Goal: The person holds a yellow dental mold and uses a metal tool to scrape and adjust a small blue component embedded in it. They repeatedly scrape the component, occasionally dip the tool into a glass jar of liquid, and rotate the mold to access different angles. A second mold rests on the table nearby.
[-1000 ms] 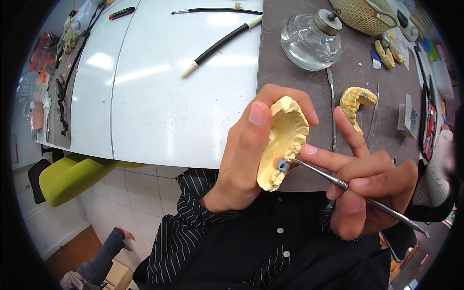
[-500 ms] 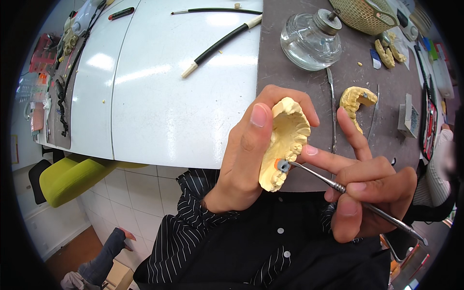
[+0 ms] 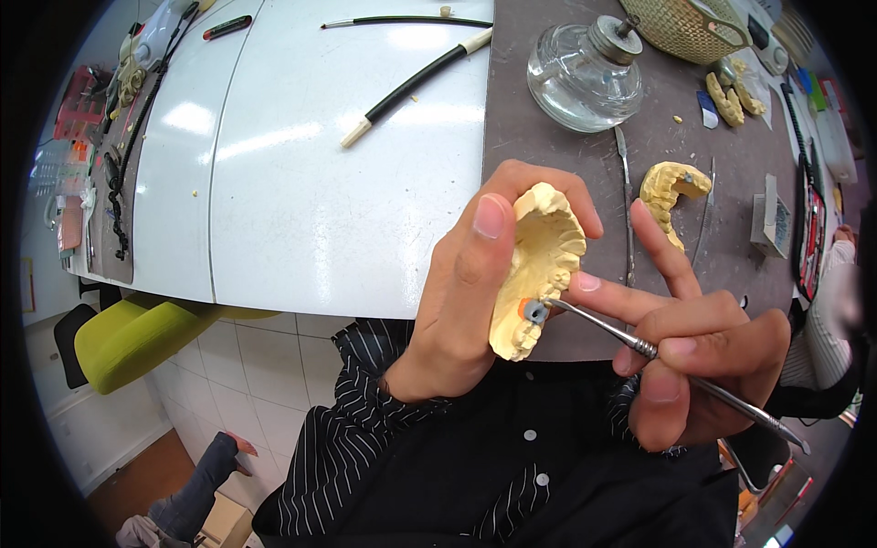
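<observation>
My left hand (image 3: 466, 283) is closed round a yellow plaster dental model (image 3: 541, 247), held up before my chest with its row of teeth facing right. Near the model's lower end sits a grey wax tooth (image 3: 533, 311) with a hole in it and an orange-red patch beside it. Between thumb and fingers, my right hand (image 3: 713, 356) grips a double-ended metal wax carver (image 3: 630, 340). Its tip touches or nearly touches the model just above the grey tooth. My right index finger points up, and another fingertip rests against the model's edge.
Behind my hands, a second dental model (image 3: 674, 187) lies on the brown mat beside a metal spatula (image 3: 627, 196). Farther back stand a glass spirit burner (image 3: 585, 82) and a woven basket (image 3: 690, 27). A black-handled brush (image 3: 416, 87) lies on the white tabletop. At right is a small grey box (image 3: 772, 224).
The carver's tip has shifted slightly up, from the grey tooth's edge to just above it. My right hand has tilted a little; the left hand and model stay nearly still.
</observation>
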The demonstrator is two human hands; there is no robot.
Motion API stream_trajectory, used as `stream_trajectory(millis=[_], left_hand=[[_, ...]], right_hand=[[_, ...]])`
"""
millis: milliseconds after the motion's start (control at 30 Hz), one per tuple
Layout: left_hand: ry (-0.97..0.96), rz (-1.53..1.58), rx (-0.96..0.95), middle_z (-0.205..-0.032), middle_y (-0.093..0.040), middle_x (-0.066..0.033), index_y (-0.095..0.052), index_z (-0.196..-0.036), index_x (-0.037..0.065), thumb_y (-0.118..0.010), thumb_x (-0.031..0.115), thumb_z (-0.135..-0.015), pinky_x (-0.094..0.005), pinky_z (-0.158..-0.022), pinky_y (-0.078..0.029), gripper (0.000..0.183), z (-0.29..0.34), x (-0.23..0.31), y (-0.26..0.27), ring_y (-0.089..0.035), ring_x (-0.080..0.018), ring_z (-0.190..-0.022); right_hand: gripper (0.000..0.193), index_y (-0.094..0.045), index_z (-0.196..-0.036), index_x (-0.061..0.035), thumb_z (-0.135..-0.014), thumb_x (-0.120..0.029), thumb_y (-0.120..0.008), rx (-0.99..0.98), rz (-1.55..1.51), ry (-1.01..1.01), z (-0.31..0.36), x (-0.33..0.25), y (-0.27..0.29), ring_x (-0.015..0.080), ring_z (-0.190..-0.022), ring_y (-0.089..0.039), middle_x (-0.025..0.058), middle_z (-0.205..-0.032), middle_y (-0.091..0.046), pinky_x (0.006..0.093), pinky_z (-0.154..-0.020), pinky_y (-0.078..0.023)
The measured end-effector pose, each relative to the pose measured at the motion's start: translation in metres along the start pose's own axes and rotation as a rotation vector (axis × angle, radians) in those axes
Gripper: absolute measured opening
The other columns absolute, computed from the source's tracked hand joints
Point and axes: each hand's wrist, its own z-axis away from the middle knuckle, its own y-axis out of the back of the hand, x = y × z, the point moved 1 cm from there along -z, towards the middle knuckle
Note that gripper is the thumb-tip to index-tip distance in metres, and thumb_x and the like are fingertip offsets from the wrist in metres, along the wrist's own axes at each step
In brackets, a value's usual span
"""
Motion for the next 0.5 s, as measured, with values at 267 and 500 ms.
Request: stream_trajectory(millis=[267,500], left_hand=[[0.002,-0.029,-0.001,-0.071,-0.045,-0.0020,-0.047,-0.096,0.004,-0.019,0.053,-0.088,-0.0188,-0.052,-0.034,0.057,0.0001,0.0008,0.0019,-0.042,-0.0059,-0.062],[0.001,0.009,0.073,-0.064,-0.044,-0.0021,-0.046,-0.096,0.003,-0.017,0.051,-0.089,-0.0185,-0.046,-0.031,0.056,-0.0006,-0.0013,-0.0031,-0.039,-0.0054,-0.054]], right_hand=[[0.032,-0.033,-0.099,-0.0056,-0.080,-0.010,-0.058,0.026,0.010,0.002,0.0000,0.0004,-0.0038,0.0401,-0.087,-0.058,0.0081,-0.075,-0.050,0.0643,-0.097,-0.011],[0.023,-0.035,-0.097,-0.0052,-0.084,-0.013,-0.053,0.083,0.096,0.031,-0.0008,0.0016,-0.0054,0.0350,-0.080,-0.062,0.0084,-0.070,-0.051,0.0653,-0.094,-0.020]])
